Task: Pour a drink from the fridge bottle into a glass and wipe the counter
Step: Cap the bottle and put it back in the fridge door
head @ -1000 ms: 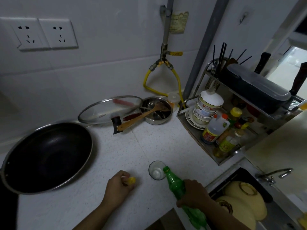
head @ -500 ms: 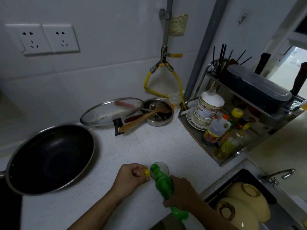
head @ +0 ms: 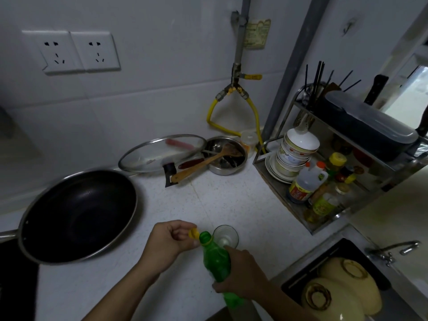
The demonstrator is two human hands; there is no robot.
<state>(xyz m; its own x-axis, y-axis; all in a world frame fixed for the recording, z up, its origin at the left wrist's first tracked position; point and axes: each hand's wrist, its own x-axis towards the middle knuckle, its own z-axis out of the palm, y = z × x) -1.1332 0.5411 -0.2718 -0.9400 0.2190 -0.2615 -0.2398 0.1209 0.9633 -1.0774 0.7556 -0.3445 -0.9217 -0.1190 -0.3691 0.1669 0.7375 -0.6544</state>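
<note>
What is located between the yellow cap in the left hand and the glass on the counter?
In the head view, the open neck of the green bottle stands between the yellow cap and the glass. The right hand grips the bottle.

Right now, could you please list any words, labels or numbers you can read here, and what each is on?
None can be read.
Wall sticker: print blurred.
Oil bottle: red label, too small.
Sauce bottle: yellow label, blurred.
Lid: faint mark, unreadable.
Green bottle: no label shows.
</note>
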